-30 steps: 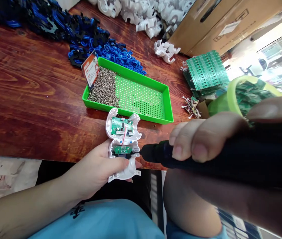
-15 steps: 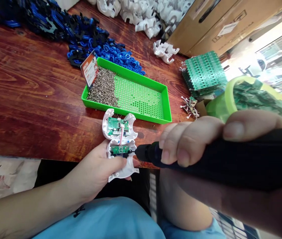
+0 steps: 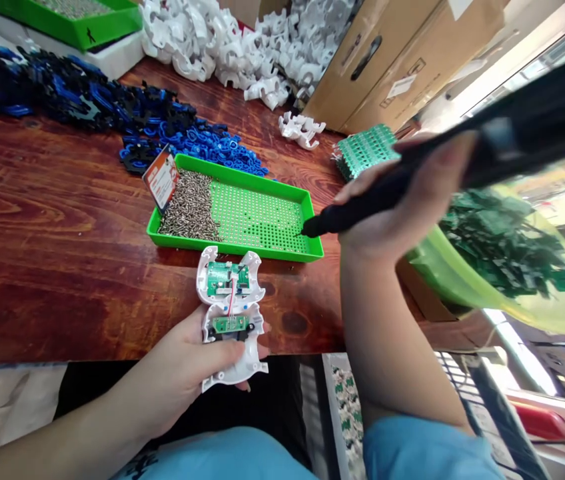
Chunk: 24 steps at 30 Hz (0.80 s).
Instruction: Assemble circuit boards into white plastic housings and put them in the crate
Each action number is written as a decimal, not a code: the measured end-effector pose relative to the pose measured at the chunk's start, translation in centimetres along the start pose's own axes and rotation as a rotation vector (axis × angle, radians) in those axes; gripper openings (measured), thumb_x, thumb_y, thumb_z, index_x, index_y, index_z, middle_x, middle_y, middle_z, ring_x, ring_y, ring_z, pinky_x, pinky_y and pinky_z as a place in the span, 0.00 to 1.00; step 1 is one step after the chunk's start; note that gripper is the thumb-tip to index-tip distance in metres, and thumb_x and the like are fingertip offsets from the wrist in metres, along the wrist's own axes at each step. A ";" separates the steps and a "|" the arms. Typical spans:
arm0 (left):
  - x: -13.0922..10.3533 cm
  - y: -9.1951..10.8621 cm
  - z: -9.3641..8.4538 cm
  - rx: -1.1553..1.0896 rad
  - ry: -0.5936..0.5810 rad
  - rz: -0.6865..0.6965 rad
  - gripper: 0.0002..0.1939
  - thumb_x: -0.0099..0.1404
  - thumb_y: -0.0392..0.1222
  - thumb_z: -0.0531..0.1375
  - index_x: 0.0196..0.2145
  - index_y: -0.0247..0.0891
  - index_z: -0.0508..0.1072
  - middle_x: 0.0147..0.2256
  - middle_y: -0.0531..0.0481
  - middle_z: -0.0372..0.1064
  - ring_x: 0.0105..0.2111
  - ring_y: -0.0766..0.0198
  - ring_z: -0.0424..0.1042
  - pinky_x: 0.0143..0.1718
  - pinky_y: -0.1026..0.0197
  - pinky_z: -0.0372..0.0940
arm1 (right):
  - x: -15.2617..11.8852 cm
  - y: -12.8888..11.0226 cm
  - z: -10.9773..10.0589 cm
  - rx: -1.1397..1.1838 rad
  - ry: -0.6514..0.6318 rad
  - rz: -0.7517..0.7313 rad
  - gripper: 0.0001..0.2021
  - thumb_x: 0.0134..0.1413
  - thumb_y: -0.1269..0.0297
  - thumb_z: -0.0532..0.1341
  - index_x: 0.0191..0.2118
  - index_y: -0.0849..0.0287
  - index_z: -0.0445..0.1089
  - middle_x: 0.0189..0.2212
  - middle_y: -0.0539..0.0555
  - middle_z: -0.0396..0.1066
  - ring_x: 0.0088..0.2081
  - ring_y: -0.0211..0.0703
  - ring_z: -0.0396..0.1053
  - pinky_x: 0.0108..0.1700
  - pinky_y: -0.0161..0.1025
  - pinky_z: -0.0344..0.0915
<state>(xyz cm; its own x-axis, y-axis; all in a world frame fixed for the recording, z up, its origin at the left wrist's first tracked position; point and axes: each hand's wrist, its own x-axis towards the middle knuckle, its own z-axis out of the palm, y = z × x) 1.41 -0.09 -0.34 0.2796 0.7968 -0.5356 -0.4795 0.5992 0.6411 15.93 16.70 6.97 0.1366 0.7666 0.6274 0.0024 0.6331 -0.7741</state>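
What moved: since a second ago my right hand (image 3: 402, 207) has swung the black screwdriver (image 3: 362, 210) away from the white shell (image 3: 230, 313) and over to the green tray (image 3: 235, 247).
Right hand: my fingers are wrapped tight around the screwdriver, thumb on top. Its tip sits low at the right end of the tray, over the part with the little holes.
Left hand: my left hand (image 3: 187, 367) holds the white shell from below at the table (image 3: 37, 233) edge, thumb pressed on its lower half. The open side faces up, with two small green boards (image 3: 225, 279) showing and a thin red wire between them.
Where the shell is: in my left fingers, just in front of the tray, well apart from the screwdriver tip.
Screws: the pile of screws (image 3: 187, 213) fills the left part of the tray, away from the tip. I cannot tell if a screw is on the tip.
How to do it well: I think I should keep the tip straight and slow, hold the shell flat and steady, and keep my thumb off the red wire.
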 end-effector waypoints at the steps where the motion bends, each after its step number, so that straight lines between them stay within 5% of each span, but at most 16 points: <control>1: 0.0 -0.1 -0.1 -0.001 -0.001 -0.007 0.19 0.52 0.40 0.69 0.42 0.35 0.74 0.34 0.46 0.76 0.32 0.59 0.74 0.26 0.64 0.70 | 0.8 1.0 0.2 0.042 0.066 -0.046 0.16 0.56 0.44 0.54 0.32 0.52 0.59 0.17 0.41 0.55 0.16 0.31 0.58 0.16 0.33 0.55; 7: 0.2 -0.1 -0.2 -0.038 -0.025 -0.034 0.24 0.51 0.44 0.72 0.45 0.37 0.73 0.33 0.48 0.76 0.31 0.60 0.73 0.27 0.64 0.68 | 2.6 4.8 1.0 0.126 0.109 -0.087 0.15 0.51 0.48 0.61 0.29 0.53 0.60 0.14 0.41 0.56 0.12 0.34 0.57 0.13 0.34 0.50; 24: -0.2 0.1 0.1 -0.026 0.006 -0.052 0.21 0.53 0.45 0.70 0.43 0.37 0.74 0.36 0.47 0.78 0.34 0.57 0.77 0.30 0.63 0.70 | 1.9 4.8 1.0 0.110 0.096 -0.109 0.13 0.56 0.51 0.60 0.29 0.53 0.61 0.13 0.41 0.56 0.14 0.34 0.58 0.14 0.34 0.55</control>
<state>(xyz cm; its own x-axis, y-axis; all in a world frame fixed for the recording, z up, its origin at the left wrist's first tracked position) 1.39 -0.19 -0.12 0.2996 0.7641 -0.5713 -0.4859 0.6375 0.5978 15.17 21.32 4.50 0.2351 0.6823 0.6922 -0.0853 0.7239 -0.6846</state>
